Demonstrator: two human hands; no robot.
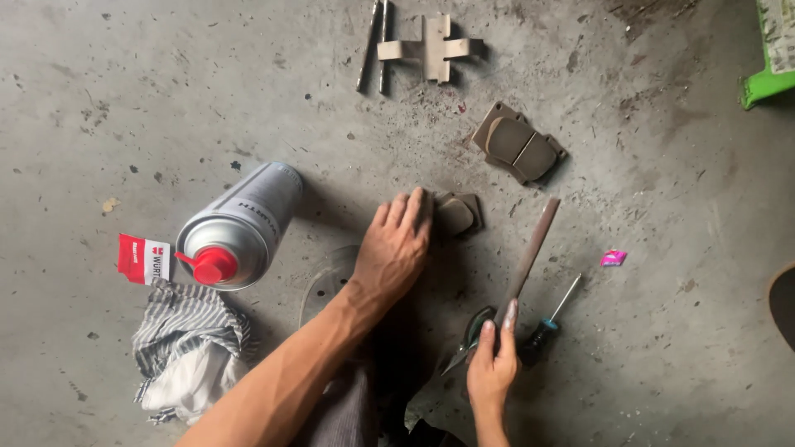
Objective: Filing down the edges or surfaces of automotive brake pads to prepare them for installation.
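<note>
On the grey concrete floor [166, 99], the left hand [396, 248] lies palm down, its fingers spread flat and pressing on a brown brake pad [457, 213]; its grip is wide, closed around nothing. That pad lies near the middle of the floor, partly hidden under the fingertips. The right hand [492, 368] wraps around the lower end of a long flat metal file [530, 248], forefinger stretched along the blade, and the file slants up to the right, its tip just beside the pad. Beneath that hand lie pliers [469, 335] and a dark-handled screwdriver [551, 321]. A second stack of brake pads [518, 142] rests further off, above the file's tip. Near the top edge lie two thin metal pins [374, 45] and pale metal clips [432, 48]. To the left a silver spray can [244, 219] with a red nozzle lies on its side, next to a striped rag [186, 348] and a small red and white label [143, 259]. A pink wrapper [613, 257] sits apart on the right.
</note>
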